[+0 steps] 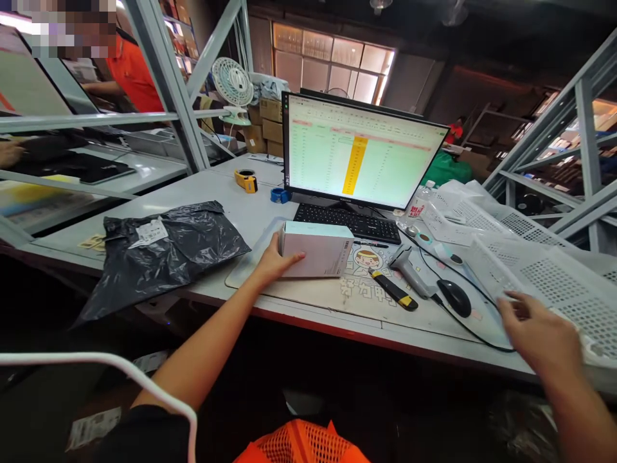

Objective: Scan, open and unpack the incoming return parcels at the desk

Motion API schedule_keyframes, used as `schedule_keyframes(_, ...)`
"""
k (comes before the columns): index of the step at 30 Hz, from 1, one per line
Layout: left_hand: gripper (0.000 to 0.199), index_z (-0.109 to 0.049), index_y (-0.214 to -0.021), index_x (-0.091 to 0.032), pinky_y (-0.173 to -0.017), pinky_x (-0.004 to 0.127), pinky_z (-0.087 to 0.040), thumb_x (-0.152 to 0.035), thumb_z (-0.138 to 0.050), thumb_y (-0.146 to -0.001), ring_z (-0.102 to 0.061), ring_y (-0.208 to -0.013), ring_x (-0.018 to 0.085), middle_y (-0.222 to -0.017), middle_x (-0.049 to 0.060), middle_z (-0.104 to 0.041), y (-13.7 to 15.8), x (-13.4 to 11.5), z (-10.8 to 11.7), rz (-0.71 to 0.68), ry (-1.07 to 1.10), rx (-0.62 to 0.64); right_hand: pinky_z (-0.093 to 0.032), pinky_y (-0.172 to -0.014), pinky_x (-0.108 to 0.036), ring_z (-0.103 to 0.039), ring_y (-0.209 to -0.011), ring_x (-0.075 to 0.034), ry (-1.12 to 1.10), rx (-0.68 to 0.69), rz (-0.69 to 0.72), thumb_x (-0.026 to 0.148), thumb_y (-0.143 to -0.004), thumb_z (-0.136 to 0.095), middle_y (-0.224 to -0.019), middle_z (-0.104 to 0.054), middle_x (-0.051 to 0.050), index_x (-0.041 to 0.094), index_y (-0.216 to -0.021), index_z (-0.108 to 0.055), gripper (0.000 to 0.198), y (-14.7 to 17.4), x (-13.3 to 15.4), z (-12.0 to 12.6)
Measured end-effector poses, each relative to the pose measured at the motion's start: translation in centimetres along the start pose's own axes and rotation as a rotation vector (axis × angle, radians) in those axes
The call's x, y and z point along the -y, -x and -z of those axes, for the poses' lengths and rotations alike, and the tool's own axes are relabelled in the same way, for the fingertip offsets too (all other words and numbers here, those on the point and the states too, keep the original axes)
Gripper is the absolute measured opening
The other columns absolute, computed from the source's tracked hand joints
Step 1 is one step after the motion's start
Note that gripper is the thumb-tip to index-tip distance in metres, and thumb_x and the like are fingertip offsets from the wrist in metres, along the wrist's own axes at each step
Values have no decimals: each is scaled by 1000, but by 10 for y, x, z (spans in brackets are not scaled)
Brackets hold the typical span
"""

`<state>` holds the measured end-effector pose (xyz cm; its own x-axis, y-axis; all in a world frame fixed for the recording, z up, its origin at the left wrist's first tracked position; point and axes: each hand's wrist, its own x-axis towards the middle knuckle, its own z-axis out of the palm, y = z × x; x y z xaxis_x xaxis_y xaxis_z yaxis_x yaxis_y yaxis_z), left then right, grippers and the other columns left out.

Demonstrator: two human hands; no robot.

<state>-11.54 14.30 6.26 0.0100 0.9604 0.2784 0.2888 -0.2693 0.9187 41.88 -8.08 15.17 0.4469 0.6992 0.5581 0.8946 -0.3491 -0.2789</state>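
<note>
My left hand [279,260] grips a white carton box [315,254] by its left end, with the thumb across the near face. The box is on or just above the desk mat [359,292], in front of the keyboard [347,222]. At the right, my right hand [540,331] is beside the near edge of a white perforated plastic basket [544,263]. Its fingers are loosely curled and apart, and I see nothing in them; whether they touch the basket is unclear. Between the hands lie a black-and-yellow utility knife [393,289], a grey barcode scanner [409,273] and a black mouse [454,297].
A black plastic mailer bag [168,247] with a label lies left, overhanging the desk edge. Behind are a yellow tape dispenser [247,181], a blue tape roll [278,195] and a monitor [357,151]. Metal frames flank the desk. A person in orange [135,71] is at the left.
</note>
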Motion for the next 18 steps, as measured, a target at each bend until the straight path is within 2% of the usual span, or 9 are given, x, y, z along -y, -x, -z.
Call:
schedule_keyframes(4, 93, -51, -146, -18, -113, 51, -52, -64, -85, -72, -66, -126, 36, -133, 14, -69, 15, -2, -8, 2, 31, -61, -59, -90, -47, -77, -95, -34, -100, 195, 166, 53, -95, -55, -99, -79, -12, 27, -121, -74, 41, -14, 62, -54)
schedule_keyframes(8, 88, -50, -143, -18, -109, 49, -55, -59, -83, -74, -67, -124, 35, -131, 15, -70, 26, 6, -17, 25, 95, -68, -54, -97, -43, -73, -118, -35, 86, 412, 133, 43, -104, -53, -130, -73, -23, 11, -149, -60, 55, -26, 120, -106)
schedule_keyframes(11, 87, -50, -145, -18, -108, 49, -56, -59, -83, -75, -67, -125, 36, -132, 16, -70, 32, 8, -20, 4, 112, -46, -53, -97, -44, -69, -125, -39, 227, 543, 73, 43, -107, -53, -133, -69, -29, 3, -152, -53, 60, -29, 138, -133)
schedule_keyframes(15, 92, -48, -147, -18, -109, 53, -55, -65, -80, -75, -65, -129, 38, -135, 17, -69, 34, 8, -18, 56, 78, -29, -51, -96, -42, -66, -129, -39, 265, 565, 17, 43, -107, -51, -133, -68, -29, 1, -141, -57, 54, -29, 146, -149)
schedule_keyframes(18, 91, -49, -148, -20, -109, 54, -55, -67, -79, -76, -65, -130, 39, -136, 16, -68, 34, 9, -17, 66, 62, -32, -51, -87, -40, -71, -118, -39, 251, 581, 11, 47, -105, -53, -124, -73, -26, 6, -129, -65, 49, -32, 147, -137)
